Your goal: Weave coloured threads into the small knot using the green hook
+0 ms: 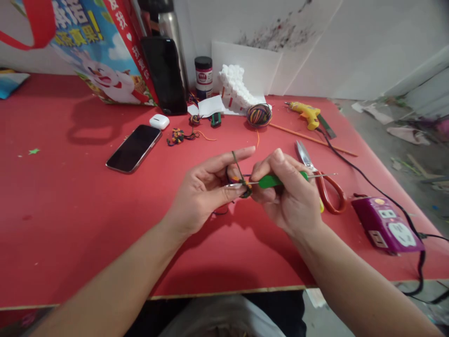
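My left hand (206, 187) pinches a small piece of multicoloured crochet work (246, 191) between thumb and fingers. A dark strand of yarn (237, 164) runs up from it over my raised index finger. In my right hand (289, 196) is a crochet hook with a green handle (270, 181), held much like a pen. Its metal shaft reaches left to the crochet work at my left thumb, and a thin metal end sticks out to the right. Scissors with red handles (329, 194) lie just beyond my right hand.
At the back are a yarn ball (258, 115), a small crocheted piece (177, 136), a jar (204, 77) and an upright phone (164, 75). Another phone (134, 148) lies left. Right are a yellow glue gun (306, 114), its cable and a purple power box (387, 224).
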The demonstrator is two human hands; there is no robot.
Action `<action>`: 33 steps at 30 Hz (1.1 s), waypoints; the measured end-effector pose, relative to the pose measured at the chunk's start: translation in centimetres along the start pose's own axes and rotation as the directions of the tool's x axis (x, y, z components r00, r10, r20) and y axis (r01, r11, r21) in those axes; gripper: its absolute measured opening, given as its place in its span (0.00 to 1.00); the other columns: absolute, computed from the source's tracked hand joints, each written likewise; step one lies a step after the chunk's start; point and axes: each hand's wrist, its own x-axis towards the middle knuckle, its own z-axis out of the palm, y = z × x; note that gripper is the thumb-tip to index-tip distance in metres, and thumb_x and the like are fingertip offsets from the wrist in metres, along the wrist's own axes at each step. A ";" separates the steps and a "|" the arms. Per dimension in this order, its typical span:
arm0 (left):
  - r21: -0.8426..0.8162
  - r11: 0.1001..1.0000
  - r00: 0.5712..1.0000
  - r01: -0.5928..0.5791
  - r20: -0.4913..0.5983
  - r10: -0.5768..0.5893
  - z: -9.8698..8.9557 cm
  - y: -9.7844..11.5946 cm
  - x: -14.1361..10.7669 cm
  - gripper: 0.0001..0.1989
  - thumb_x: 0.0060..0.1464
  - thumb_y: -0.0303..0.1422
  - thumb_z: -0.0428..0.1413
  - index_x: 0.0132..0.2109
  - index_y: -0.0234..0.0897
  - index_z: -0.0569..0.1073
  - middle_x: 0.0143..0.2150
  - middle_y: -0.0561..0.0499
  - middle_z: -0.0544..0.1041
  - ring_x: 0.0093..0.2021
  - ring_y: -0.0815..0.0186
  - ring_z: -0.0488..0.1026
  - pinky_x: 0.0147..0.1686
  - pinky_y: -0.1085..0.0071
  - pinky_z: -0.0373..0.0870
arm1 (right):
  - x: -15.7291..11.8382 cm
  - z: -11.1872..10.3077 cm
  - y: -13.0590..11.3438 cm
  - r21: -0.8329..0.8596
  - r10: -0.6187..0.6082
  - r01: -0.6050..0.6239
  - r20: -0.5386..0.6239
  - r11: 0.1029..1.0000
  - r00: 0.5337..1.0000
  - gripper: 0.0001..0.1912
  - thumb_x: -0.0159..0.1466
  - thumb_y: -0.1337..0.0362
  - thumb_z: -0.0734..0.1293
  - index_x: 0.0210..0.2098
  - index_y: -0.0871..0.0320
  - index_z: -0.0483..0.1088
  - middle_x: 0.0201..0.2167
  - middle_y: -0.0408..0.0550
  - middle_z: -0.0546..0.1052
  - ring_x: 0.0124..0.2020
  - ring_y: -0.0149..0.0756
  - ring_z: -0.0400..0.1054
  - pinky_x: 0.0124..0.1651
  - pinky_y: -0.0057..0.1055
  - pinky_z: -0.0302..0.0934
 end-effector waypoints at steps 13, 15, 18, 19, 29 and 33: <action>0.139 0.988 0.992 -0.060 -0.105 0.075 0.0 0.8 0.0 0.20 0.47 0.25 0.74 0.48 0.45 0.89 0.34 0.53 0.77 0.28 0.72 0.74 0.27 0.75 0.75 | 0.5 0.0 0.4 0.026 0.044 -0.042 -0.064 0.999 0.997 0.26 0.60 0.40 0.78 0.24 0.57 0.78 0.10 0.35 0.61 0.12 0.23 0.49 0.16 0.26 0.41; 0.159 0.985 0.987 -0.060 -0.136 0.082 0.1 0.8 -0.1 0.20 0.47 0.24 0.74 0.49 0.45 0.88 0.33 0.54 0.77 0.28 0.72 0.74 0.27 0.74 0.76 | 0.4 0.0 0.6 0.015 0.026 -0.026 -0.032 1.000 0.999 0.27 0.61 0.39 0.77 0.23 0.57 0.77 0.10 0.35 0.61 0.11 0.22 0.49 0.16 0.26 0.41; 0.161 0.985 0.980 -0.069 -0.173 0.097 0.2 0.6 -0.1 0.21 0.46 0.24 0.74 0.48 0.45 0.88 0.33 0.54 0.77 0.29 0.70 0.74 0.27 0.73 0.76 | 0.1 -0.1 0.8 -0.008 -0.003 0.003 0.012 1.000 1.000 0.28 0.62 0.39 0.76 0.24 0.57 0.77 0.11 0.36 0.63 0.12 0.23 0.51 0.16 0.26 0.42; 0.150 0.986 0.979 -0.072 -0.178 0.098 0.2 0.6 -0.1 0.21 0.45 0.23 0.74 0.48 0.45 0.88 0.32 0.54 0.77 0.29 0.70 0.73 0.27 0.73 0.76 | 0.0 -0.1 0.8 -0.019 -0.011 0.011 0.017 1.000 1.000 0.28 0.63 0.39 0.76 0.24 0.57 0.77 0.12 0.37 0.64 0.12 0.23 0.52 0.16 0.26 0.43; 0.041 0.995 0.971 -0.086 -0.221 0.093 0.3 0.2 0.1 0.21 0.46 0.22 0.73 0.46 0.47 0.89 0.34 0.55 0.80 0.36 0.72 0.75 0.39 0.77 0.78 | 0.5 0.6 0.9 0.018 -0.006 0.007 -0.052 1.000 0.999 0.28 0.59 0.35 0.77 0.30 0.56 0.78 0.15 0.34 0.66 0.13 0.21 0.46 0.18 0.26 0.44; 0.031 0.997 0.971 -0.072 -0.224 0.077 0.4 0.3 0.1 0.19 0.46 0.24 0.74 0.46 0.48 0.89 0.39 0.53 0.84 0.39 0.70 0.78 0.41 0.74 0.79 | 0.5 0.4 1.1 0.045 -0.009 0.011 -0.044 0.999 0.999 0.25 0.58 0.40 0.80 0.31 0.56 0.78 0.16 0.34 0.67 0.14 0.20 0.47 0.19 0.26 0.45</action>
